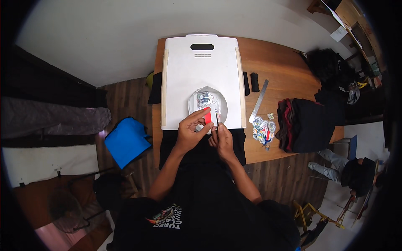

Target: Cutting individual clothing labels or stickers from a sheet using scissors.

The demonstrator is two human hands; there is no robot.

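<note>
My left hand (190,131) pinches a small red piece (207,116) at the near edge of a large white board (184,71) lying on a wooden table (284,71). Close beside it, my right hand (222,140) grips a thin dark tool (217,117) that points up at the red piece. Just beyond both hands lies a round clear sheet with a printed design (205,100) on the white board. A black garment (176,146) lies under the board and hangs over the table's near edge.
A metal ruler (258,101) and a heap of colourful stickers (264,129) lie right of the board. A stack of folded dark clothes (303,123) sits further right. A blue stool (127,140) stands left of the table. Another person (351,171) sits on the floor at right.
</note>
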